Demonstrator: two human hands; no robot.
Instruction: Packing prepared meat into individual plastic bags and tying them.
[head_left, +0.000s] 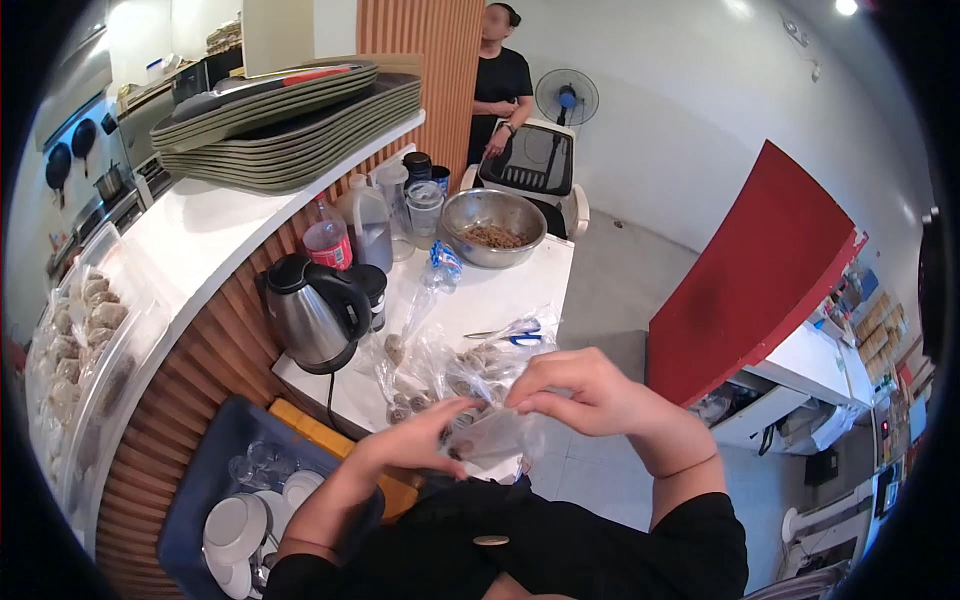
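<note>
My right hand (589, 394) pinches the gathered top of a clear plastic bag (506, 441) between thumb and fingertips. A small brown lump of food (461, 448) shows at the bag's lower left. Beside that lump is my left hand (409, 444), thumb and fingers spread apart; whether it touches the bag is unclear. Just beyond both hands, several knotted clear bags of brown food (399, 407) lie on the white table (487, 292). Scissors with blue handles (525, 339) rest among the plastic. Farther back, a steel bowl (486, 259) holds brown, crumbly food (495, 237).
Left of the bags stand an electric kettle (311, 322) and several bottles and jars. A blue tub (191, 487) of white dishes sits low at left. Trays (292, 150) are stacked on the ledge, near a bin of bagged food (97, 330). A person (504, 82) stands behind an office chair (529, 161).
</note>
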